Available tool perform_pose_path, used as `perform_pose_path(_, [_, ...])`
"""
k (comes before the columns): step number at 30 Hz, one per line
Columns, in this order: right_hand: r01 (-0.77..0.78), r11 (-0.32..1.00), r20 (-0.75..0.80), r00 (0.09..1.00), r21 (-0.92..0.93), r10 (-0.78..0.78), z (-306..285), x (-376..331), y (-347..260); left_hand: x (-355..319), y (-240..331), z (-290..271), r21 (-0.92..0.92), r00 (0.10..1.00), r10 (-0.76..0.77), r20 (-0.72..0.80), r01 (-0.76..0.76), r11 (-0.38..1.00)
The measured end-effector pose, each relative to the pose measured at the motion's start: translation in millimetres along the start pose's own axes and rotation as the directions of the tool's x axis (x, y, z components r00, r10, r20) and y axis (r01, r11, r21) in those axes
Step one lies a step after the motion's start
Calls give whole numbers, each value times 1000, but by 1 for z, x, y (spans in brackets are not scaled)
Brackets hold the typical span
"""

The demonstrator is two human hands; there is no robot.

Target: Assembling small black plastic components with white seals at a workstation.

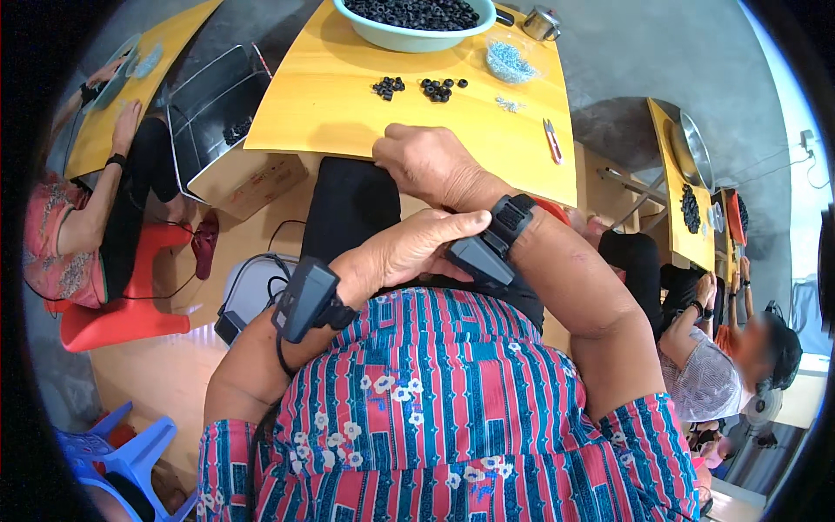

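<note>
My left hand (416,248) is closed around a black box-shaped wrist device (480,261) strapped to my right wrist, its thumb laid along the strap. Part of its fingers is hidden under the device. My right hand (435,161) is curled into a loose fist at the table's near edge, above my lap; nothing shows in it, and its fingertips are tucked out of sight. A similar black device (306,296) sits on my left wrist. Just beyond the right hand, two small piles of black ring-like parts, a left pile (388,87) and a right pile (442,89), lie on the yellow table (330,117).
On the table are a pale green basin (417,40) of black parts, a clear tub (511,63) of small bluish pieces, a little heap of such pieces (510,105), thread snips (553,142) and a metal cup (542,23). An open carton (261,184) stands left. Other people sit at both sides.
</note>
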State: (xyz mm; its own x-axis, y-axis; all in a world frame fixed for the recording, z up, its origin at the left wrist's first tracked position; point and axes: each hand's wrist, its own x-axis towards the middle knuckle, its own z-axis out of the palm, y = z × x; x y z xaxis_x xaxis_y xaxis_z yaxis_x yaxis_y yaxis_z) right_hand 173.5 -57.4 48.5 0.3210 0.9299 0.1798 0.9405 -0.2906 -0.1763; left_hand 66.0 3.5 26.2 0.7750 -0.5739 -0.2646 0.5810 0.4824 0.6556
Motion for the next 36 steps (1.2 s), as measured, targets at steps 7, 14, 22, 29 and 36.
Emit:
perform_pose_path(7, [-303, 701, -64, 893, 646, 445, 6, -6, 15, -6, -7, -5, 57, 993, 114, 4, -114, 992])
perform_pose_path(14, [-404, 683, -60, 835, 608, 547, 3, -3, 18, -9, -9, 16, -145, 997, 44, 59, -35, 989])
perform_pose_path(22, [-307, 725, -147, 860, 616, 488, 7, 16, 6, -6, 5, 18, -126, 1000, 26, -12, -27, 992])
perform_pose_path(29, [159, 956, -37, 984, -248, -173, 10, -7, 11, -1, 2, 20, -142, 999, -43, -25, 39, 989])
perform_pose_path(36, [398, 872, 107, 917, -284, -384, 2, -12, 8, 3, 2, 21, -380, 995, -89, 45, 100, 920])
